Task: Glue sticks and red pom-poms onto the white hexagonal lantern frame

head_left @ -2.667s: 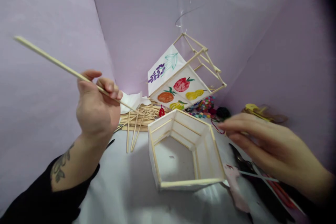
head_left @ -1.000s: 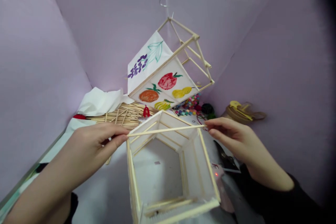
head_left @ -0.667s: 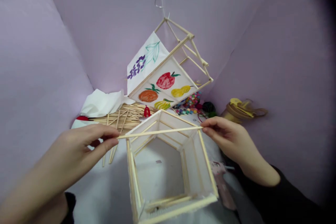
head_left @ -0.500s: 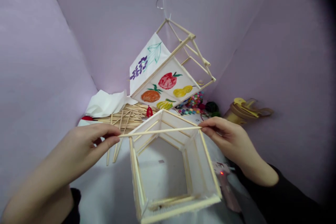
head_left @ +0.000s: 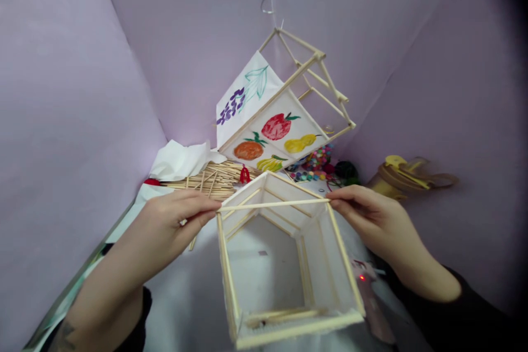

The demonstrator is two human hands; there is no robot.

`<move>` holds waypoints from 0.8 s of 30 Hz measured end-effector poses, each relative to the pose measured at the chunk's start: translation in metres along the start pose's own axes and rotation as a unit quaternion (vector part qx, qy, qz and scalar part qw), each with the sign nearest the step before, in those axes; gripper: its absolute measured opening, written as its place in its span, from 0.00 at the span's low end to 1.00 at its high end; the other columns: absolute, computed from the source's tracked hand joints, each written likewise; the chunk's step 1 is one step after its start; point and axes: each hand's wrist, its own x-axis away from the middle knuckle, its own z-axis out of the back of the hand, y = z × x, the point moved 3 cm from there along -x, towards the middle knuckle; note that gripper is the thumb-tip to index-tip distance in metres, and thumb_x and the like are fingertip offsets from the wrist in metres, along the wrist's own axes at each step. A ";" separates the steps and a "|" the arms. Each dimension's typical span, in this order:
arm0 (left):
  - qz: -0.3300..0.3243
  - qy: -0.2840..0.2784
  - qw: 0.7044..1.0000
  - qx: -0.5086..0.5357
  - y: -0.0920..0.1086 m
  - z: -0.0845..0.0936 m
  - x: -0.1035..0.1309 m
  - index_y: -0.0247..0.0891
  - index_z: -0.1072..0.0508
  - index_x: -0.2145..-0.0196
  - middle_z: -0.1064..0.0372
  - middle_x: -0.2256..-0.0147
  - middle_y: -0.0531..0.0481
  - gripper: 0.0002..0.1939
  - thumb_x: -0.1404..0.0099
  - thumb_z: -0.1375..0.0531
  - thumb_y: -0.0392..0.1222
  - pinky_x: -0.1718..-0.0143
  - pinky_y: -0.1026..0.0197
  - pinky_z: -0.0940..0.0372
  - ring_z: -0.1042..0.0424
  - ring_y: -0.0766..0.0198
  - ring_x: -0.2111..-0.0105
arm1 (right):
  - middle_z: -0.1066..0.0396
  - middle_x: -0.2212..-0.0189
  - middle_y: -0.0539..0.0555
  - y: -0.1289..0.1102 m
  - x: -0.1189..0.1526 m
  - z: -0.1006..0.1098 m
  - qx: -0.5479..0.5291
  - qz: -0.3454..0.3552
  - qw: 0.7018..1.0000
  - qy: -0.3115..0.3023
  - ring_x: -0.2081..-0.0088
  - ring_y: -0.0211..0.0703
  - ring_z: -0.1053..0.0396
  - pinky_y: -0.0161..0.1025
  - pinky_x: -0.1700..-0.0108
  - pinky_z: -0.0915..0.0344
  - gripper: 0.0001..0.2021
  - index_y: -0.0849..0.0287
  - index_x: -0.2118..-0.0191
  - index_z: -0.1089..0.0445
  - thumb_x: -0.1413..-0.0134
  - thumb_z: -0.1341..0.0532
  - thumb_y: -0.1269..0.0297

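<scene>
Between my two hands a thin wooden stick (head_left: 274,205) spans the upper corners of a house-shaped stick frame (head_left: 358,286) lined with white sheets. My left hand (head_left: 173,228) pinches the stick's left end at the frame's left corner. At the right corner my right hand (head_left: 371,220) pinches the other end between thumb and fingers. Several loose sticks (head_left: 284,316) lie inside the frame along its near edge. Whether the held stick rests on the corners or just above them, I cannot tell.
A stick lantern (head_left: 268,115) with painted fruit hangs from a wire behind the frame. A pile of sticks (head_left: 198,180) and white paper (head_left: 179,159) lie at back left. A pink glue gun (head_left: 373,302) with a red light lies at right, near a yellow-brown container (head_left: 390,179).
My left hand has slid inward along the stick, closer to the frame's left corner. The whole view has shifted slightly, so everything sits further right.
</scene>
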 end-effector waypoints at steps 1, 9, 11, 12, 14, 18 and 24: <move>0.001 0.002 1.000 0.002 0.000 0.000 0.000 0.44 0.18 0.59 0.19 0.63 0.49 0.13 0.29 0.43 0.45 0.60 0.61 0.25 0.20 0.61 0.64 | 0.20 0.68 0.53 0.000 0.000 0.000 -0.001 -0.003 1.000 0.002 0.69 0.48 0.24 0.43 0.64 0.28 0.07 0.53 0.64 0.21 0.40 0.38 0.61; 0.028 -0.004 1.000 -0.003 0.001 0.000 -0.001 0.45 0.19 0.60 0.19 0.65 0.51 0.12 0.29 0.43 0.48 0.65 0.64 0.27 0.21 0.63 0.68 | 0.20 0.70 0.52 -0.002 -0.001 -0.001 -0.010 -0.006 1.000 -0.002 0.69 0.47 0.24 0.42 0.66 0.29 0.07 0.53 0.65 0.22 0.40 0.38 0.62; 0.036 -0.002 0.999 0.000 0.000 0.000 -0.001 0.45 0.19 0.61 0.19 0.65 0.52 0.12 0.30 0.42 0.49 0.67 0.65 0.27 0.21 0.63 0.69 | 0.20 0.70 0.52 -0.003 0.000 -0.001 -0.012 -0.006 1.000 -0.004 0.69 0.46 0.25 0.41 0.66 0.30 0.07 0.53 0.65 0.22 0.40 0.38 0.62; 0.039 -0.002 0.999 0.004 0.000 0.000 0.000 0.46 0.19 0.62 0.19 0.66 0.53 0.12 0.30 0.42 0.49 0.67 0.65 0.27 0.21 0.63 0.69 | 0.20 0.70 0.52 -0.002 0.000 -0.001 -0.011 -0.006 1.000 -0.006 0.69 0.46 0.25 0.41 0.66 0.30 0.07 0.53 0.65 0.22 0.40 0.38 0.62; 0.039 -0.006 0.999 0.013 -0.002 0.000 0.000 0.46 0.19 0.63 0.19 0.68 0.55 0.11 0.31 0.41 0.48 0.68 0.66 0.28 0.22 0.64 0.70 | 0.20 0.70 0.52 -0.001 0.000 -0.001 -0.010 -0.009 1.000 -0.004 0.69 0.47 0.25 0.41 0.66 0.30 0.07 0.53 0.65 0.22 0.40 0.38 0.61; 0.042 -0.012 0.999 0.016 -0.004 0.000 0.001 0.47 0.19 0.63 0.19 0.67 0.56 0.09 0.31 0.40 0.47 0.68 0.66 0.28 0.21 0.65 0.70 | 0.20 0.70 0.53 0.002 0.001 -0.002 -0.005 -0.017 1.000 -0.005 0.69 0.47 0.25 0.42 0.65 0.29 0.07 0.53 0.65 0.22 0.41 0.38 0.61; 0.018 0.043 0.999 -0.019 0.006 0.009 0.002 0.47 0.19 0.58 0.18 0.64 0.54 0.10 0.30 0.40 0.49 0.70 0.66 0.28 0.21 0.64 0.70 | 0.21 0.69 0.53 -0.002 0.000 0.003 -0.009 0.010 1.000 0.010 0.67 0.48 0.25 0.43 0.62 0.29 0.05 0.52 0.65 0.23 0.40 0.37 0.62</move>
